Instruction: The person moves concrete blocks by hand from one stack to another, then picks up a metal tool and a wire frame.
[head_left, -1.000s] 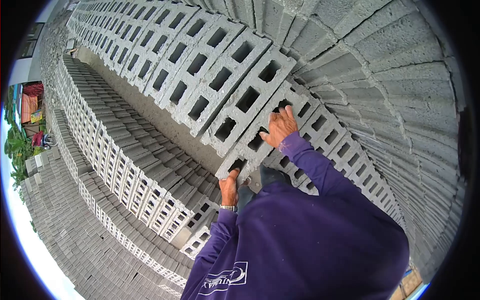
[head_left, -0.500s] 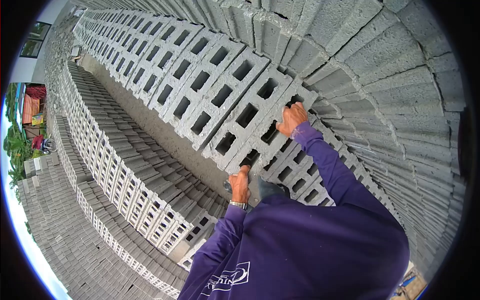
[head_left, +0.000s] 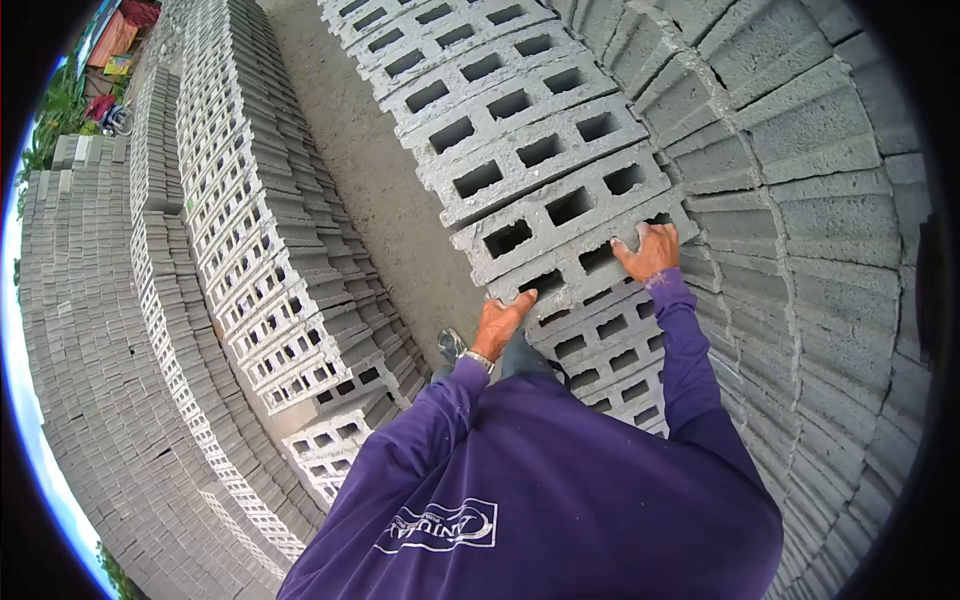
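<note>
Both hands are on the nearest hollow concrete block [head_left: 573, 268], which lies at the near end of a long row with its holes facing up. My left hand [head_left: 502, 326] grips its left end, fingertips at the rim of the left hole. My right hand [head_left: 652, 254] holds the right end, fingers curled into the right hole and thumb by the middle one. Another hollow block [head_left: 540, 207] sits right behind it, close against it. Purple sleeves cover both arms, and a metal watch is on the left wrist.
A tall stack of blocks [head_left: 820, 140] rises along the right. Lower blocks [head_left: 625, 360] sit below the held one. To the left runs a bare ground strip [head_left: 375, 160], then more long block rows [head_left: 240, 230]. A shoe [head_left: 451, 344] shows beside the left hand.
The view has turned, so the rows run more upright in it. Both hands stay on the same block, which appears slightly farther right and stays close to its neighbour.
</note>
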